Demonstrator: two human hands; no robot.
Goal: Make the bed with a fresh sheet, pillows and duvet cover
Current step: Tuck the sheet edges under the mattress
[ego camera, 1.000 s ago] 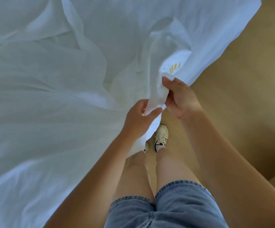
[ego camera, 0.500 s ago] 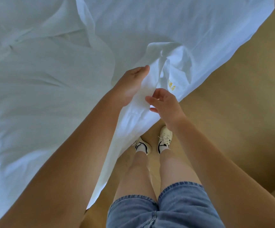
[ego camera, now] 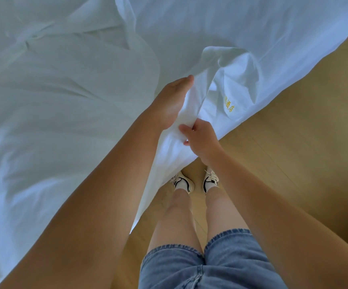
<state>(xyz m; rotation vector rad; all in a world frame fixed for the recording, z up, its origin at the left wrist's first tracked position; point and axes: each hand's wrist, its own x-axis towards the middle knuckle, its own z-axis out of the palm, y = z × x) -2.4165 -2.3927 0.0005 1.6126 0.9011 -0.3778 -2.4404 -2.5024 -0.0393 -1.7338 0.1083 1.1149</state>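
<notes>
Change since one second ago: the left hand [ego camera: 172, 101] has let go of its low grip on the white linen [ego camera: 64, 126] and reached forward along it. The right hand [ego camera: 200, 138] has dropped to the spot where the left hand was. The turned-up corner with the yellow embroidery [ego camera: 229, 105] has swung round to face the camera. Over the last half second the pose is almost unchanged.

Left portion: the white linen lies spread and creased over the bed, covering it from the left edge to the far right corner. Whether it is the sheet or the duvet cover cannot be told. Its near border runs diagonally from upper right down to bottom centre and hangs off the bed's near edge.

Centre: the left hand lies flat against a raised fold of the linen. Its fingers are straight and held together, not clenched, pressing along the cloth. Just beside it, at the near edge, the right hand has its fingers curled and its thumb closed, pinching a bunched fold of the same linen. The two hands are nearly touching.

Below the hands: two white shoes with dark trim [ego camera: 184, 182] stand on the floor close to the hanging border. Bare legs and denim shorts [ego camera: 210, 265] fill the bottom centre.

Right of the hands: the embroidered corner stands up in a loose peak, with its yellow characters only partly legible.

Right portion: tan wood-look floor [ego camera: 298, 130] runs along the bed's side.
</notes>
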